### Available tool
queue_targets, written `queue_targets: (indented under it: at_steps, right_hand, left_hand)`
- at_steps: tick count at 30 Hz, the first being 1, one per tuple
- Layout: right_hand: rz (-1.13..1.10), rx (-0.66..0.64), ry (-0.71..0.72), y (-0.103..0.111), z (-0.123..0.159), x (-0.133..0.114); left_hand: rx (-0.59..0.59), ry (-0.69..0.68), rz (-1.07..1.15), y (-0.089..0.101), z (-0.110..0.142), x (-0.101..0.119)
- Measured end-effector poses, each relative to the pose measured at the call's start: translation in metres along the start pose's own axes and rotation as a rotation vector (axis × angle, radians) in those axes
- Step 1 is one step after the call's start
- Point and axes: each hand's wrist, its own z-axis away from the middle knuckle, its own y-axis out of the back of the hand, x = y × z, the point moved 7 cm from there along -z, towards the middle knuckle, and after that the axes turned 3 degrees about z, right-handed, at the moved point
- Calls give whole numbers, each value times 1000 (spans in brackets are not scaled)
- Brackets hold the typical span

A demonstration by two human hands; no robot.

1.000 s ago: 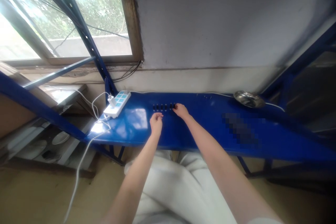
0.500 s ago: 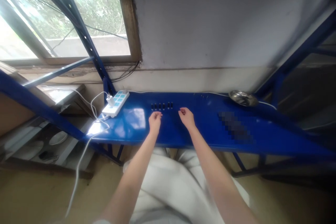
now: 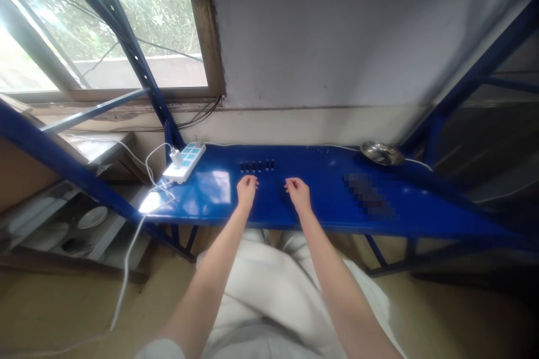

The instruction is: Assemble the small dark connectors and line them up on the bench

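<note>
— Fingers first: how do they sit?
— Curled loosely inward on both sides, holding nothing; the left hand (image 3: 246, 189) and the right hand (image 3: 298, 193) rest on the long glossy blue metal shelf (image 3: 320, 202), near its front edge and apart from each other.
— Biggest things around them?
— That shelf, carried by a blue perforated steel frame (image 3: 138, 76) that slants across the window. Then a white power strip with pale blue sockets (image 3: 185, 155) at the shelf's far left corner, a white plug in it and a white cable (image 3: 126, 269) trailing down to the floor.
— On the right?
— A shallow round steel dish (image 3: 382, 152) at the back edge, well apart from both hands.
— And the smallest?
— A short row of small black pieces (image 3: 257, 166) standing on the shelf, just beyond the fingertips, between the two hands and nearer the left. Neither hand touches it. What the pieces are I cannot tell.
</note>
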Motion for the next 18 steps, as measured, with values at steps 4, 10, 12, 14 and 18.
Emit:
queue_targets:
  at_steps: [4,10,12,14,18]
  right_hand:
    - [38,-26,24,-2,1,-1]
    - [46,-23,48,-3,1,0]
    - [58,-28,56,-3,1,-1]
    - [72,-34,63,-3,2,-2]
    - [99,-39,89,-4,2,-3]
  left_hand:
    - [2,-4,-4,0,-1,-3]
    - [7,-6,-17,0,-2,-5]
    - [8,-3,-18,1,-2,-6]
    - [9,-3,-16,1,-3,-7]
    - [7,4,-5,1,-3,-8]
